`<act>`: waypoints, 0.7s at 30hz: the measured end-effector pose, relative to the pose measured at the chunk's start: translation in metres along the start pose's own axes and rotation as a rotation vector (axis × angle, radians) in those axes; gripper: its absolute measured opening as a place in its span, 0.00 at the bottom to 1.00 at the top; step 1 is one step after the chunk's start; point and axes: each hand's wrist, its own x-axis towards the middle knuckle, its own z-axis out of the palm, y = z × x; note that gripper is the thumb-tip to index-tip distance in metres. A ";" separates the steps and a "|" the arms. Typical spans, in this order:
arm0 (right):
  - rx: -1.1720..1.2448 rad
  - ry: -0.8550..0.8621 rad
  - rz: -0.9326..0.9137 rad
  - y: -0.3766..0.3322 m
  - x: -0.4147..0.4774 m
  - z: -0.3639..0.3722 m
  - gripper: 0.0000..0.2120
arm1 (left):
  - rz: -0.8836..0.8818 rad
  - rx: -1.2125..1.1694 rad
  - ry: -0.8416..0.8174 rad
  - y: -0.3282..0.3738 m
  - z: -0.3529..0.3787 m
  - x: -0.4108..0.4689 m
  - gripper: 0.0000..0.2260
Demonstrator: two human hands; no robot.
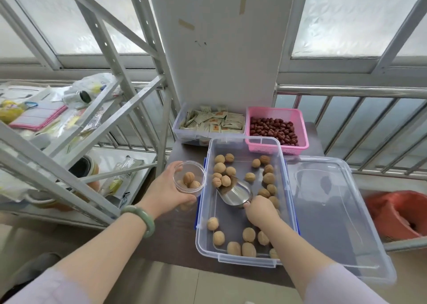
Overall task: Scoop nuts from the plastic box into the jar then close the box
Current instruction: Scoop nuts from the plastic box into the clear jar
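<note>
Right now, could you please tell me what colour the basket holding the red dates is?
Pink, seen clearly in the head view: the basket.

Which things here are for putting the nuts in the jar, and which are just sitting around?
For the job:
- plastic box
- nuts
- jar, in the left hand
- metal scoop, in the right hand
- box lid

Just lying about:
- pink basket of red fruit
- tub of packets
- shelf clutter
- red bag
</note>
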 end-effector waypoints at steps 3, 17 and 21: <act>0.067 -0.028 0.003 -0.008 0.009 -0.002 0.15 | -0.023 -0.008 0.009 0.004 0.001 0.007 0.45; 0.031 -0.121 -0.029 -0.031 0.059 -0.014 0.19 | -0.074 0.037 0.048 0.025 0.003 0.023 0.41; 0.205 -0.053 -0.032 -0.027 0.074 -0.005 0.17 | -0.080 0.027 0.066 0.030 0.002 0.024 0.41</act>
